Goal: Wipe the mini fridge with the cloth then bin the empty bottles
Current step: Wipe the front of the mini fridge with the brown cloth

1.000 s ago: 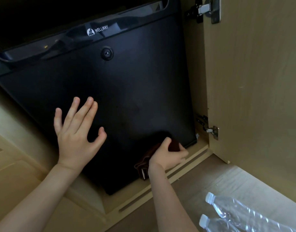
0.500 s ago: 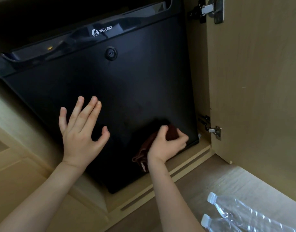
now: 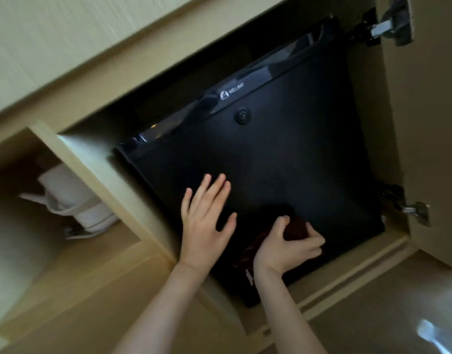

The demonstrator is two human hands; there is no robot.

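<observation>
A black mini fridge with its door shut stands inside a light wooden cabinet. My right hand grips a dark brown cloth and presses it against the lower part of the fridge door. My left hand lies flat on the door with its fingers spread, just left of the cloth. At the bottom right corner, a blurred clear plastic bottle lies on the floor.
The open cabinet door stands on the right with two metal hinges. A compartment to the left holds a white kettle. The wooden cabinet base runs below the fridge.
The view has tilted up and pulled back, showing the left compartment and the cabinet top. My right hand has shifted the cloth slightly left on the door. The bottles have slid almost out of view.
</observation>
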